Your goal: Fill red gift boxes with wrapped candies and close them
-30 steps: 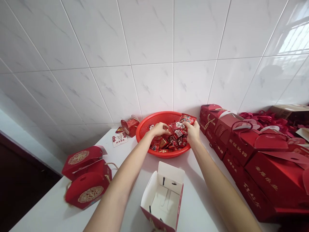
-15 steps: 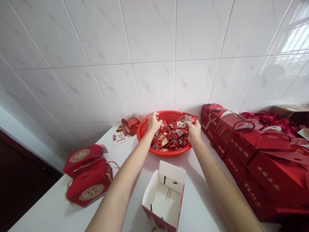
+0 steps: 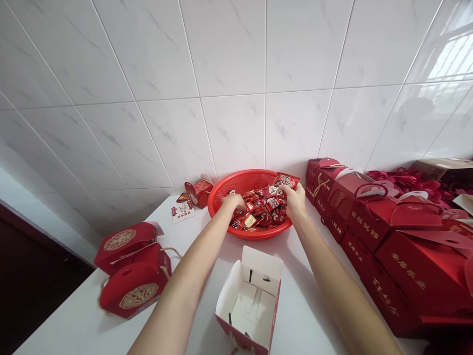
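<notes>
A red plastic basket (image 3: 240,180) holds many small red-wrapped candies (image 3: 261,213). My left hand (image 3: 233,201) reaches down into its left side, fingertips bent among the wrappers and mostly hidden. At the right rim, my right hand (image 3: 294,199) is closed on a larger red snack packet (image 3: 287,180) with printed characters. Between my forearms stands an open gift box (image 3: 247,308), white inside, with a rope handle at its near side; nothing lies in it.
Two closed red gift boxes (image 3: 135,283) stand at the left. Stacked red boxes (image 3: 402,266) line the right side, with red ribbon-like material (image 3: 406,185) behind. A small red box (image 3: 199,192) and a printed card (image 3: 182,212) lie by the tiled wall (image 3: 232,128).
My left hand has come down from above the basket into the candies. The right hand keeps hold of the snack packet at the rim. The view has shifted slightly.
</notes>
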Available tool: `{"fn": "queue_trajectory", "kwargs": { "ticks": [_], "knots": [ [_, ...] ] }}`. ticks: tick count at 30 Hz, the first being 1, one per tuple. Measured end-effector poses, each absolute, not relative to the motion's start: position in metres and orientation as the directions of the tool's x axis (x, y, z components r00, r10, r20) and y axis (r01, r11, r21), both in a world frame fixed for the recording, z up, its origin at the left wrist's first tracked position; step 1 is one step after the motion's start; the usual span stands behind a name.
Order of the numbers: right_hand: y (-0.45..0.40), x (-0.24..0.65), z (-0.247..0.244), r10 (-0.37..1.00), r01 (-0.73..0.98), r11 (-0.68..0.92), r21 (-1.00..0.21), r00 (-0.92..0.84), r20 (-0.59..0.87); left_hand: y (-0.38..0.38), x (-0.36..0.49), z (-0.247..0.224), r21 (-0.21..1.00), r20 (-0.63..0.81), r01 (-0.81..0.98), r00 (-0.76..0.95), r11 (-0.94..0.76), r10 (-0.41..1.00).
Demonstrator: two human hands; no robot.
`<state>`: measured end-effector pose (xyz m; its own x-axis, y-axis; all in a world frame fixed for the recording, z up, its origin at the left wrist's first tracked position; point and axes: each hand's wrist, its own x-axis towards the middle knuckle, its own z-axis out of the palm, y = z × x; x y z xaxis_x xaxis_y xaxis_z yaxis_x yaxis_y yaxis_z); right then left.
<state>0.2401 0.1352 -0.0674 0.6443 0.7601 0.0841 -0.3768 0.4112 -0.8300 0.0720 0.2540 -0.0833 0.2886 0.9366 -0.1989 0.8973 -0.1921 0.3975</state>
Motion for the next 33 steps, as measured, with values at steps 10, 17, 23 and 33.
{"fn": "queue_trajectory", "kwargs": {
  "ticks": [10,17,23,33],
  "knots": [
    [0.133,0.239,-0.065,0.777,-0.384,0.395,-0.835,0.624,0.081,0.247,0.066,-0.08,0.392,-0.355,0.875,0.43,-0.285,0.83],
    [0.134,0.238,-0.064,0.775,-0.398,0.405,-0.823,0.627,0.078,0.238,0.074,-0.078,0.541,-0.35,0.782,0.545,-0.31,0.762],
    [0.135,0.239,-0.066,0.773,-0.397,0.425,-0.814,0.626,0.099,0.232,0.075,-0.069,0.665,-0.219,0.683,0.566,-0.302,0.795],
    [0.135,0.239,-0.067,0.777,-0.377,0.407,-0.832,0.622,0.098,0.232,0.079,-0.063,0.803,0.111,0.486,0.449,-0.346,0.886]
  ]
}}
